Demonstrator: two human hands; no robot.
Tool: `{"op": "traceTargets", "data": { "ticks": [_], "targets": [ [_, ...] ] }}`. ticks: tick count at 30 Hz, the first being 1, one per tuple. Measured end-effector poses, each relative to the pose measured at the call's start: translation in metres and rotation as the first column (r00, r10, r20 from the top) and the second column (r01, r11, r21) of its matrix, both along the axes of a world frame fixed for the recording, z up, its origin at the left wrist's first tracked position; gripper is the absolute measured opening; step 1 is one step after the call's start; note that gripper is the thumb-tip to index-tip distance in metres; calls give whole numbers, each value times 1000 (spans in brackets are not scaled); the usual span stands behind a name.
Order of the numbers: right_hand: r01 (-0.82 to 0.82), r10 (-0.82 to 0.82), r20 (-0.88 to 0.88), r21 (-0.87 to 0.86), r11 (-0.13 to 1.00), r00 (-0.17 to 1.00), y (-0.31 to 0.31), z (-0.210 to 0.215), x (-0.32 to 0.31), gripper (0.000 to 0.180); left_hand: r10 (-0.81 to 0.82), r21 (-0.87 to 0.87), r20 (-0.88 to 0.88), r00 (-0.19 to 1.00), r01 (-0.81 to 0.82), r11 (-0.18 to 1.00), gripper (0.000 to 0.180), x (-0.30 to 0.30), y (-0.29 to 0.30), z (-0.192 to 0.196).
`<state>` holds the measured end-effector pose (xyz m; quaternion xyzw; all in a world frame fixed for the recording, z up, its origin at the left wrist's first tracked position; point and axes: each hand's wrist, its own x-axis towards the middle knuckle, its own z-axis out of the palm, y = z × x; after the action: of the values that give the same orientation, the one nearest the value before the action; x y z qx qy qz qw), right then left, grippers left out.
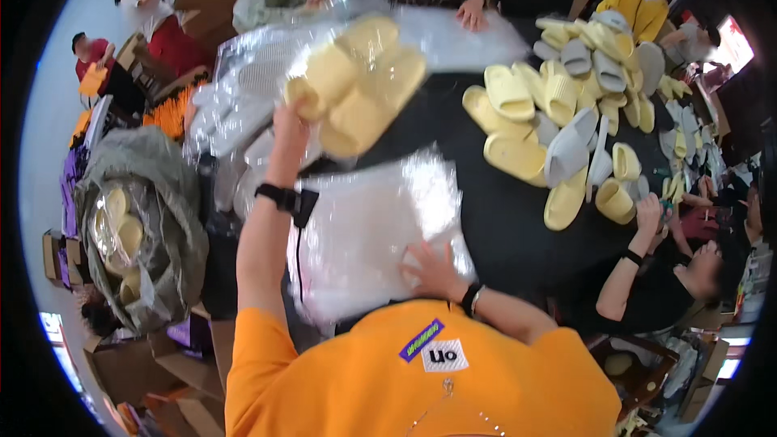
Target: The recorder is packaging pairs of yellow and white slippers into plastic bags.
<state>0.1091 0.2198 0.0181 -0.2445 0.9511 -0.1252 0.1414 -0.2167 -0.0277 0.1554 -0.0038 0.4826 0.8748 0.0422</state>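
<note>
My left hand (296, 123) is raised at the left of the table, closed on the near-left edge of a clear bag of yellow slippers (368, 89). The bag is slightly blurred and tilted above the dark tabletop. Right in front of me lies a stack of clear plastic bags (364, 218). On the stack's right side rests my right hand (437, 271), fingers spread, holding nothing. Behind and left of my left hand are bagged grey slippers (243, 93) in a pile.
Loose yellow and grey slippers (579, 65) are heaped at the right of the black table (510, 218). A grey-green sack (174, 194) with bagged yellow slippers stands at my left. Across the table is a co-worker's hand (473, 12); another person (664, 275) works at the right.
</note>
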Motion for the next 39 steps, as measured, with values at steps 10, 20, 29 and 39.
{"op": "traceTargets", "data": {
  "ticks": [10,20,29,39],
  "targets": [
    [620,254,690,-722,308,677,-1,89,-47,61,80,362,223,972,-159,919,43,151,18,39],
    [955,-25,957,-288,66,290,41,36,-47,40,-585,-64,641,497,794,604,37,312,-16,-63],
    [879,-115,934,-357,-317,338,37,12,-28,66,-81,-837,-81,993,-24,547,42,190,-56,-33],
    [984,63,982,-179,16,177,12,25,-18,83,209,-997,55,976,64,-39,57,114,-76,-91]
  ]
}}
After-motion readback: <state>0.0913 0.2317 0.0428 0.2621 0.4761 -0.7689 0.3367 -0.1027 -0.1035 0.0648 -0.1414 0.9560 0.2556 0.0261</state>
